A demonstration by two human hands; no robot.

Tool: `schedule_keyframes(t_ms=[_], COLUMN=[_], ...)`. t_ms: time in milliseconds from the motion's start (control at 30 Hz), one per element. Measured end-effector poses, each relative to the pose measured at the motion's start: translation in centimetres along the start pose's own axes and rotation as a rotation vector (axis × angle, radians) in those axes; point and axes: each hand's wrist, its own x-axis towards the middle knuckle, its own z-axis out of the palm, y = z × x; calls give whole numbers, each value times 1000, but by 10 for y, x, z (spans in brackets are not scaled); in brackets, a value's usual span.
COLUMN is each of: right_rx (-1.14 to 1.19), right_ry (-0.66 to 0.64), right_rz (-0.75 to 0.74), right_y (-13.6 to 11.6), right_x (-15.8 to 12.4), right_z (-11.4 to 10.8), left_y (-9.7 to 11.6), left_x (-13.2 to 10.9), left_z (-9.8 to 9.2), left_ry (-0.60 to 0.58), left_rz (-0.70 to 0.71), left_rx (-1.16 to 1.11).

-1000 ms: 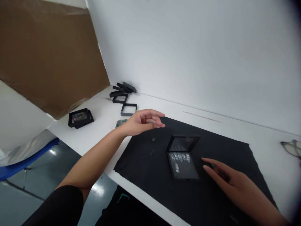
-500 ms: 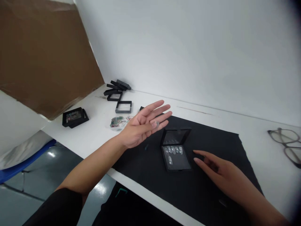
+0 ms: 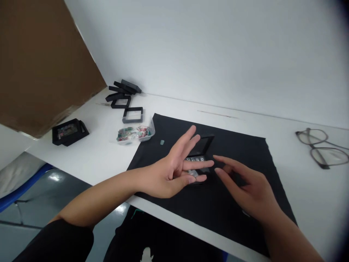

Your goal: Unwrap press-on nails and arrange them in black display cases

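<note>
My left hand (image 3: pixel 170 174) is over the near left part of an open black case (image 3: pixel 204 145), its upper fingers spread. Its thumb is folded toward the lower fingers, with a small clear nail-shaped piece (image 3: pixel 193 173) at the thumb tip. A row of shiny nail-shaped pieces (image 3: pixel 195 159) shows in the case between my fingers; the rest of the case is largely hidden. Just right of the case is my right hand (image 3: pixel 242 182), thumb and index finger apart with nothing between them. The case rests on a black cloth (image 3: pixel 234 149).
A clear tub (image 3: pixel 148 135) of colourful packets stands left of the cloth. Black frames (image 3: pixel 132 115) lie behind it, and more cases (image 3: pixel 69 131) at the far left. A small greenish piece (image 3: pixel 162 142) is on the cloth. Glasses (image 3: pixel 321 145) lie at the right.
The view has shifted, moving the table items left and up. My left hand has come lower and nearer my right hand, over the case, with its fingers more spread. My right hand stays open.
</note>
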Motion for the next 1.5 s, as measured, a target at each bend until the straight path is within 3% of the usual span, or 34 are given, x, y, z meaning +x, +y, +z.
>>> schedule_keyframes(t_ms=[100, 233, 400, 633, 800, 1067, 1267, 1333, 1500], right_rx=[162, 334, 304, 353, 328, 278, 245, 253, 211], right_ry=[-14, -128, -182, -402, -307, -174, -97, -72, 50], right_rz=[-99, -141, -256, -338, -463, -510, -385, -336, -301], right_y=[-16, -29, -28, -28, -30, -32, -27, -23, -18], right_x=[-3, -7, -9, -10, -9, -10, -8, -8, -9], right_z=[6, 11, 16, 22, 29, 27, 7, -1, -7], left_y=[-2, -2, 0, -6, 2, 9, 12, 11, 6], left_x=[-2, -4, -7, -13, -12, -10, -12, -11, -2], left_z=[5, 2, -1, -1, -1, -2, -5, -10, -30], left_ry=[-48, -119, -201, -331, -352, -270, -147, -62, 168], left_rz=[0, -47, -127, -216, -291, -302, -106, 58, 634], left_rx=[99, 218, 427, 461, 480, 404, 556, 736, 1176])
